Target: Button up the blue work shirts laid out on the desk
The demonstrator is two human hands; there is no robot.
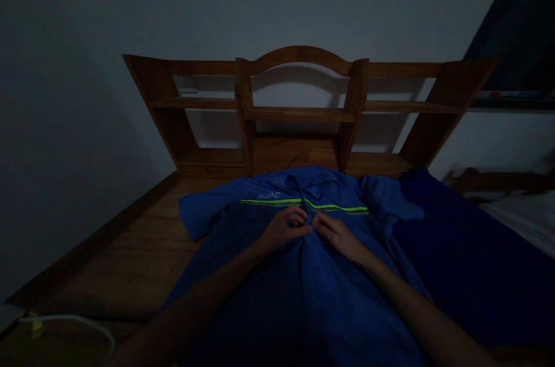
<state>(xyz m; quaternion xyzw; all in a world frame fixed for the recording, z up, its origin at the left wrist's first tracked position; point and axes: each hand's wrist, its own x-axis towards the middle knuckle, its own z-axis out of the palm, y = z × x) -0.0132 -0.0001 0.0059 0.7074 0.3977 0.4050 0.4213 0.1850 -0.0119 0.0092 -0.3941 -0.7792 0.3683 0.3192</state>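
Note:
A blue short-sleeved shirt [347,292] with a bright yellow-green stripe across the chest lies spread out, its collar toward the wooden shelf. Both hands meet at its front placket, just below the stripe. My left hand [286,225] is closed, thumb and fingers pinching the cloth at the front edge. Beside it, my right hand [336,232] pinches the other side of the placket, with its fingertips close to the left ones. The fabric is slightly lifted and creased there. Any button between the fingertips is too small and dark to make out.
Behind the collar stands a wooden shelf unit [299,114] against the wall. Dark blue cloth [472,263] lies at the right. Bare wooden boards [143,251] show at the left, with a white cable [78,318] near the lower left corner. The room is dim.

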